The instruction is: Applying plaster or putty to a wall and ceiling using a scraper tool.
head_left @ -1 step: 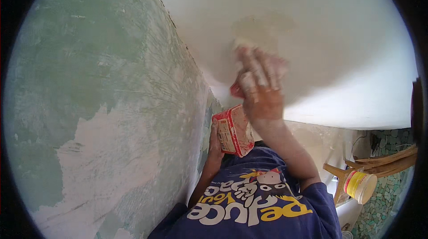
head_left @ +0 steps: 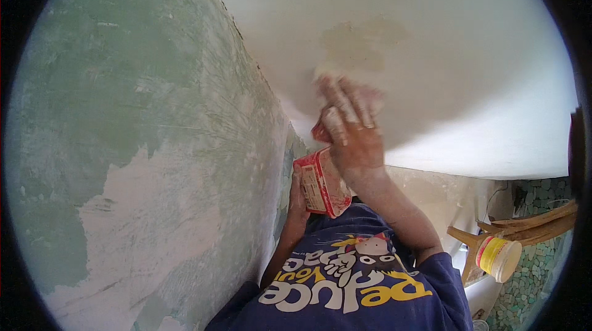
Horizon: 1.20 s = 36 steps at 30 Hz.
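My left hand (head_left: 297, 192) is closed around the side of a red-and-white box-shaped tub (head_left: 322, 186), tilted, with pale paste smeared on it. Just above the tub, my right hand (head_left: 354, 124) is pressed against a flat red spreader (head_left: 319, 132), its fingers coated with whitish paste. Motion blurs this hand, and most of the spreader is hidden under it. The spreader lies at the smooth white surface (head_left: 456, 41), just below a damp beige patch (head_left: 357, 41).
On the left stands a green wall (head_left: 123, 84) with a rough pale patch (head_left: 154, 226), meeting the white surface along a cracked seam. At the lower right, a yellow-and-white bucket (head_left: 498, 259) rests by curved wooden pieces (head_left: 530, 223), above green pebble-like flooring (head_left: 533, 275).
My right hand has slid slightly left and down along the white surface with the spreader, uncovering more of the beige patch. My left hand and the tub have stayed put.
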Available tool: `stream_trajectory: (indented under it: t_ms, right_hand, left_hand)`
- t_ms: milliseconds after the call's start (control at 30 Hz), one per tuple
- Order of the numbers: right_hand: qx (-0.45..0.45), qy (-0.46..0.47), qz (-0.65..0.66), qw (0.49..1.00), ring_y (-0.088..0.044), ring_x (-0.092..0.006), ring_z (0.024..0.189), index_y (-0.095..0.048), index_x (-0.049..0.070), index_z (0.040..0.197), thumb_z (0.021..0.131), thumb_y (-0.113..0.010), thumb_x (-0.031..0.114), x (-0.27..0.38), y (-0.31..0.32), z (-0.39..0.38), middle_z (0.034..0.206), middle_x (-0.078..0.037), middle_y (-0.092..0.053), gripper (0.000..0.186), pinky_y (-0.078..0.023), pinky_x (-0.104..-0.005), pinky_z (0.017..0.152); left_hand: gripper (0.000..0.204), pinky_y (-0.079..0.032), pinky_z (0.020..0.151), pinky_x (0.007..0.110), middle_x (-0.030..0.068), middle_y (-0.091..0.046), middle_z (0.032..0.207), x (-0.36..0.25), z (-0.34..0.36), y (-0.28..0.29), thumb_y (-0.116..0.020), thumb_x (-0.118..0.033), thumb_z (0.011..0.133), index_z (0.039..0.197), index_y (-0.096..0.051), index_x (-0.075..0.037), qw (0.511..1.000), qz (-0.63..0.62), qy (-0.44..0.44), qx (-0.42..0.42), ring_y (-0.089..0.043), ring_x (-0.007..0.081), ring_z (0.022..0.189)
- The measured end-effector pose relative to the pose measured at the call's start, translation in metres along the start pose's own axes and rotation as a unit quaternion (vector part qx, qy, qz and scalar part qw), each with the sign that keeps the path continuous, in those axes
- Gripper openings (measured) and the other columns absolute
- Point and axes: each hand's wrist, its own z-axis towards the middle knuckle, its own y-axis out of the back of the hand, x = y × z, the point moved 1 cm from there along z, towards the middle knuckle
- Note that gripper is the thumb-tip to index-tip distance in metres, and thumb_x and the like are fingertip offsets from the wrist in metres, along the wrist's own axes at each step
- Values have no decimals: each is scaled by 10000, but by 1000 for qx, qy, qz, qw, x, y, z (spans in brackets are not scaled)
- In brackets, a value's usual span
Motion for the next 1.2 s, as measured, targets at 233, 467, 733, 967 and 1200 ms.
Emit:
stream_trajectory:
  t_ms: [233, 467, 733, 967, 1200]
  right_hand:
    - [-87, -48, 275, 956, -524, -380, 1314, -615, 24, 1074, 794, -572, -94, 1, 73, 30, 1379, -168, -582, 307, -511, -451, 1002]
    - [-99, 21, 1, 995, -467, -307, 1380, -647, 66, 1034, 705, -674, -4, -2, 11, 27, 1434, -96, -558, 337, -355, -499, 1132]
    - [-10, 29, 164, 986, -479, -355, 1363, -638, 46, 1127, 681, -625, -69, 3, 32, 30, 1432, -124, -549, 461, -379, -508, 1109]
    - [-44, 2, 37, 998, -458, -337, 1385, -617, 52, 1247, 721, -606, -77, 19, 24, 44, 1456, -141, -523, 542, -382, -501, 1118]
    - [92, 18, 110, 989, -418, -285, 1424, -557, 90, 1381, 761, -600, -48, 28, 12, 34, 1494, -76, -501, 637, -370, -489, 1127]
  left_hand:
    - [611, -548, 955, 415, 116, -639, 1282, -3, -9, 1, -458, -560, 1011, 1369, -523, -69, 999, 13, -28, -41, -648, 246, 1120]
    - [715, -395, 1109, 338, 96, -445, 1463, 1, -13, 4, -373, -583, 1036, 1510, -310, -50, 1000, 9, -4, 11, -484, 172, 1315]
    - [677, -501, 1007, 376, 106, -591, 1329, 4, -6, -3, -455, -594, 1003, 1417, -460, -58, 998, -2, 22, -54, -608, 205, 1171]
    - [643, -538, 947, 371, 102, -656, 1225, 7, -7, -20, -505, -598, 978, 1335, -541, -64, 994, 24, -20, -103, -657, 199, 1077]
    - [653, -516, 975, 382, 101, -638, 1259, 9, -4, -21, -514, -597, 973, 1364, -524, -74, 995, 9, -10, -97, -630, 209, 1127]
